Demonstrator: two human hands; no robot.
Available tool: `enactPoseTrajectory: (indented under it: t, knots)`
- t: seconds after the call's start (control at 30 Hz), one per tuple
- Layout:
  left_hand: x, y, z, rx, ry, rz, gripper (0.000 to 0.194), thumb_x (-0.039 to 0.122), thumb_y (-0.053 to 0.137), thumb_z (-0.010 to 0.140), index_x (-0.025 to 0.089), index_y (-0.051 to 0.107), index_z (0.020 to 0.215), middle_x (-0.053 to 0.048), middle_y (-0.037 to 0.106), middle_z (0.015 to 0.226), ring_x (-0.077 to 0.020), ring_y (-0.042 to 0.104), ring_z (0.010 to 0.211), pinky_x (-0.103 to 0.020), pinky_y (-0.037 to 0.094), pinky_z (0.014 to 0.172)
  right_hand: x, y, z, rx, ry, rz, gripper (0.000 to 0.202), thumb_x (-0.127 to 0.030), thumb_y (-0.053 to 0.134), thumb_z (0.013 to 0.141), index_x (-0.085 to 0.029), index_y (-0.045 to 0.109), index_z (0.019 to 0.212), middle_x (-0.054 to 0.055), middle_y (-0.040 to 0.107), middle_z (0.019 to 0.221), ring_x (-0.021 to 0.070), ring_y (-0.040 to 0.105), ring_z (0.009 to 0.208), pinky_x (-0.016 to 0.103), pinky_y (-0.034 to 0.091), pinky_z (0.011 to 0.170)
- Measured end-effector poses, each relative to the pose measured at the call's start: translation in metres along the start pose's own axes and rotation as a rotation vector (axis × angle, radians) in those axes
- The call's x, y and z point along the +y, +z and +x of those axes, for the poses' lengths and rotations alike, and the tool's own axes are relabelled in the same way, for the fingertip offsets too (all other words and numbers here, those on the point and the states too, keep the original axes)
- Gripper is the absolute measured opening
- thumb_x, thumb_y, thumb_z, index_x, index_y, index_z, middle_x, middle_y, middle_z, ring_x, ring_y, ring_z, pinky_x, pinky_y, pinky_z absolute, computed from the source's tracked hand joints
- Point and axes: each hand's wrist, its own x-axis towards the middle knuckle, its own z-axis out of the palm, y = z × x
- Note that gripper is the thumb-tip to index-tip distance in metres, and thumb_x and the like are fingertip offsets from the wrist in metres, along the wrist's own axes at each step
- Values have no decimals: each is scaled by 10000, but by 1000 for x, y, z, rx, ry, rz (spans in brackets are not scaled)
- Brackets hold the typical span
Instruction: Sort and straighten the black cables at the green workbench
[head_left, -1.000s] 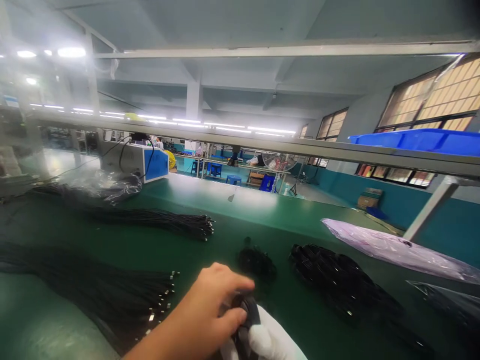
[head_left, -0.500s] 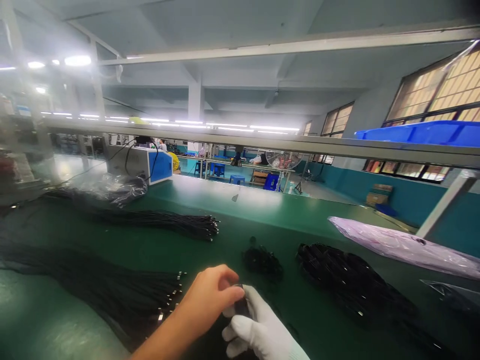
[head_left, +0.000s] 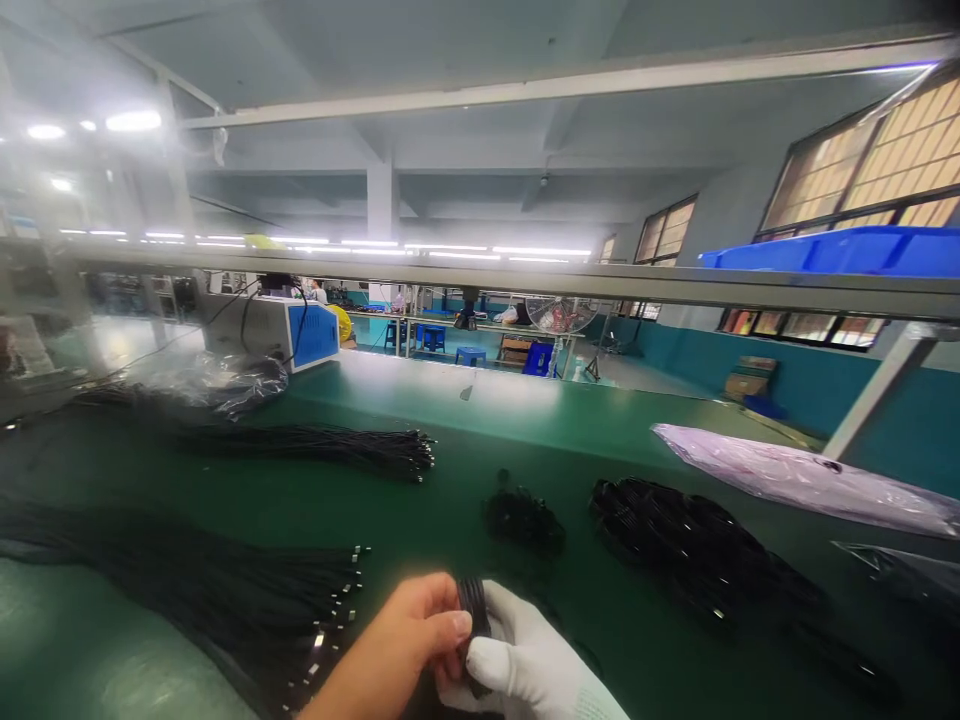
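Low in the middle of the view, my bare left hand and my white-gloved right hand meet over the green bench. Both pinch a small coiled black cable that stands up between the thumbs. Just beyond the hands lies a small coiled cable bundle, and to its right a bigger heap of coiled cables. A long bundle of straight black cables with metal plugs lies to the left of my left hand.
A second straight cable bundle lies further back on the green bench. A blue and white machine stands at the back left beside a plastic bag of cables. A pinkish plastic bag lies at right under the shelf rail.
My hands have drawn closer to me and lower in view. The coiled cable now stands upright between both thumbs, where before my left hand covered it.
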Motion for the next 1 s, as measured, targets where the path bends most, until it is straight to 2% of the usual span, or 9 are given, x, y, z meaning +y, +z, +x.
enactPoseTrajectory:
  t: [0.17, 0.33, 0.4, 0.5, 0.53, 0.63, 0.8, 0.9, 1.0]
  knots:
    - [7, 0, -5, 110, 55, 377, 141, 258, 494, 748, 202, 413, 647, 51, 443, 612, -122, 454, 595, -234, 374, 561, 3, 10, -2, 164, 13, -30, 434, -209, 826, 560, -164, 498, 840, -13, 516, 820, 99, 506, 648, 226, 378, 578]
    - [9, -5, -7, -46, -12, 186, 182, 343, 481, 788, 200, 423, 692, 27, 525, 608, -143, 533, 575, -252, 407, 566, 6, 19, -7, -4, -18, 165, 405, -313, 761, 669, -174, 501, 945, 7, 503, 800, 136, 524, 748, 210, 357, 573]
    - [13, -7, -8, 8, 5, 307, 210, 348, 438, 825, 195, 458, 684, -1, 555, 612, -159, 554, 579, -261, 417, 561, 6, 16, -7, 6, -5, 146, 405, -302, 760, 667, -162, 513, 955, 19, 515, 831, 139, 535, 756, 229, 387, 601]
    - [15, -6, -11, 225, 205, 709, 160, 203, 438, 813, 189, 587, 869, -53, 624, 844, -188, 593, 739, -274, 442, 657, 2, 13, -7, 91, 61, 19, 440, -277, 784, 625, -165, 535, 970, 41, 551, 941, 140, 566, 756, 274, 453, 656]
    - [14, -6, -12, 268, 293, 828, 247, 132, 447, 776, 201, 602, 955, -59, 618, 930, -193, 594, 798, -273, 440, 692, 0, 13, -7, 124, 70, -53, 474, -269, 791, 612, -173, 538, 1001, 42, 564, 949, 144, 576, 748, 294, 472, 668]
    - [4, -6, -12, 273, 481, 1003, 388, 27, 429, 711, 196, 630, 996, -62, 603, 923, -196, 592, 809, -270, 438, 700, -5, 13, -7, 140, 57, -217, 546, -294, 790, 618, -184, 531, 1086, 48, 601, 923, 183, 608, 771, 352, 501, 708]
    - [-10, -12, -6, 332, 631, 858, 329, 14, 400, 771, 198, 635, 911, -16, 583, 797, -140, 589, 716, -221, 430, 642, 2, 5, 1, 27, 47, -167, 599, -380, 818, 580, -186, 546, 1077, 66, 610, 974, 248, 640, 842, 456, 492, 804]
    - [-10, -11, 0, 326, 580, 793, 362, -5, 414, 731, 209, 651, 904, -5, 575, 803, -136, 583, 721, -220, 425, 638, 10, 2, 6, 57, -18, -183, 568, -315, 821, 574, -185, 565, 1064, 81, 615, 1033, 264, 627, 920, 466, 463, 880]
    - [-4, -8, 5, 366, 497, 741, 345, -3, 413, 707, 198, 669, 821, -2, 561, 758, -137, 570, 697, -231, 414, 625, 15, 2, 6, 72, -51, -118, 570, -370, 808, 611, -193, 563, 1093, 93, 593, 1092, 266, 607, 972, 451, 462, 879]
